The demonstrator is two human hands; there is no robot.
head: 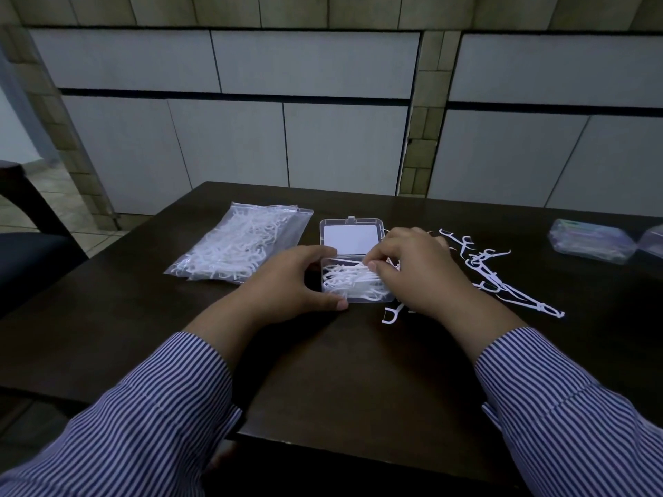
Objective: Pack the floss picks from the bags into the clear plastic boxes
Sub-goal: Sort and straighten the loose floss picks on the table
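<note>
The clear plastic box (pixel 353 281) lies open on the dark table (pixel 323 371), in the middle and just in front of you, with its lid (pixel 351 239) folded back flat on the far side. The tray of the box holds a heap of white floss picks (pixel 349 279).

Your left hand (pixel 287 281) grasps the left end of the box: the fingers curl around its far left corner and the thumb presses the near left corner. Your right hand (pixel 412 270) is over the right part of the tray, and its fingertips (pixel 371 265) are bent down and pinch some of the picks inside.

Right of the box, loose floss picks (pixel 491 270) are scattered on the table, partly under your right hand, and one single pick (pixel 391 314) lies just beside the near right corner of the box. Left of the box, close to it but apart, lies a clear zip bag (pixel 236 247) full of white picks.

Far to the right, near the table edge, are two more clear boxes (pixel 592 240), closed, with something coloured inside. Both your arms wear striped sleeves (pixel 154 417).
</note>
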